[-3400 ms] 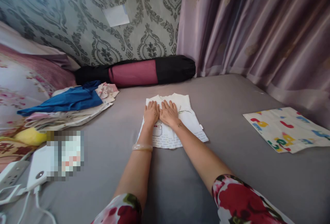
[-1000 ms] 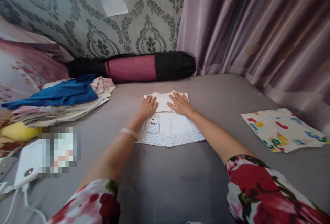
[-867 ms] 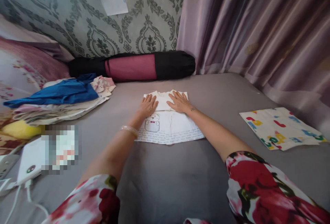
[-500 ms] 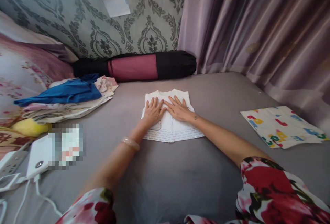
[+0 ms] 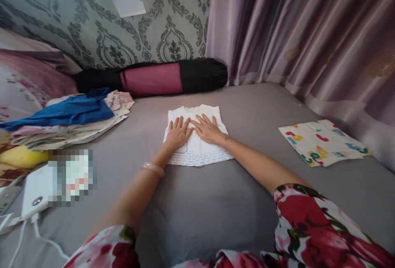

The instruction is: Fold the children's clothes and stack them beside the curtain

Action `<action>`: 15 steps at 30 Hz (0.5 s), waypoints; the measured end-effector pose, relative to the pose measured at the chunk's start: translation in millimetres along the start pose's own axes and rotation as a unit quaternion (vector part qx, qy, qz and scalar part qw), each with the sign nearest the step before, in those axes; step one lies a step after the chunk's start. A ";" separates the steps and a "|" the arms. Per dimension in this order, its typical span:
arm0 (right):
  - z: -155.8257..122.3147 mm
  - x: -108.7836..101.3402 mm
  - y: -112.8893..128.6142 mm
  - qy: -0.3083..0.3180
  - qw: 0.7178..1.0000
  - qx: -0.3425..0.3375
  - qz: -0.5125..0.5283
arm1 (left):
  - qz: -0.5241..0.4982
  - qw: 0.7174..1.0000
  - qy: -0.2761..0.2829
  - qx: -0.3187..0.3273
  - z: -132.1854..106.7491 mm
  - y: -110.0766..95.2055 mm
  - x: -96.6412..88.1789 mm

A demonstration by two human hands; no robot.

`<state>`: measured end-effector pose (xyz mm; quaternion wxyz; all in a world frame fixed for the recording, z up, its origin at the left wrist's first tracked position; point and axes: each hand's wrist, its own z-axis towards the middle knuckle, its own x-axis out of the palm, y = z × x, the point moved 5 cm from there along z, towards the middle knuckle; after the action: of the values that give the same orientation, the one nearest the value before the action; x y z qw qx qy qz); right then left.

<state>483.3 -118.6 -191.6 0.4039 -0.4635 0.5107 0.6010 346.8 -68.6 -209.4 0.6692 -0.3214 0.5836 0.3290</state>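
Observation:
A small white shirt (image 5: 200,152) lies spread flat on the grey bed sheet (image 5: 197,202), its neckline toward the wall and a band of printed writing along the near hem. My left hand (image 5: 179,133) rests flat on its left half, fingers spread, partly covering a printed box. On the right half, my right hand (image 5: 209,129) also presses flat with fingers apart. The fingertips of the two hands nearly meet at the shirt's middle. Neither hand grips the cloth.
To the right lies a folded cloth with colourful letters (image 5: 321,142). Clothes, with a blue garment (image 5: 77,110) on top, are piled at the left. Nearer are a white power bank (image 5: 38,189) and cables. A black and pink roll bag (image 5: 151,79) lies along the wall.
The whole view has shifted slightly, so everything appears further left. Both hands stay flat on the shirt, in nearly the same places.

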 end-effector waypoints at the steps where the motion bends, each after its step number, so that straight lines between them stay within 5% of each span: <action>1: 0.7 0.5 -0.5 0.002 1.000 -0.004 0.010 | 0.000 1.000 -0.008 0.003 -0.1 -0.4 -0.4; 5: 1.1 -0.8 -7.9 -0.010 0.996 -0.017 0.085 | 0.001 0.996 -0.084 -0.003 -6.0 -1.2 -11.0; 9: -13.2 -15.3 -31.8 -0.125 0.977 0.014 0.170 | -0.017 0.990 -0.130 -0.056 -28.2 11.8 -25.3; 12: -38.2 -25.2 -61.3 -0.187 0.955 0.116 0.198 | -0.046 0.981 -0.137 -0.127 -52.6 34.8 -33.4; 15: -66.3 -26.9 -86.6 -0.148 0.938 0.240 0.201 | -0.103 0.971 -0.113 -0.186 -74.2 57.8 -35.0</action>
<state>582.6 -171.3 -189.5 0.4454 -0.1464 0.6563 0.5911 253.8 -98.0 -185.6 0.6894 -0.4595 0.3968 0.3952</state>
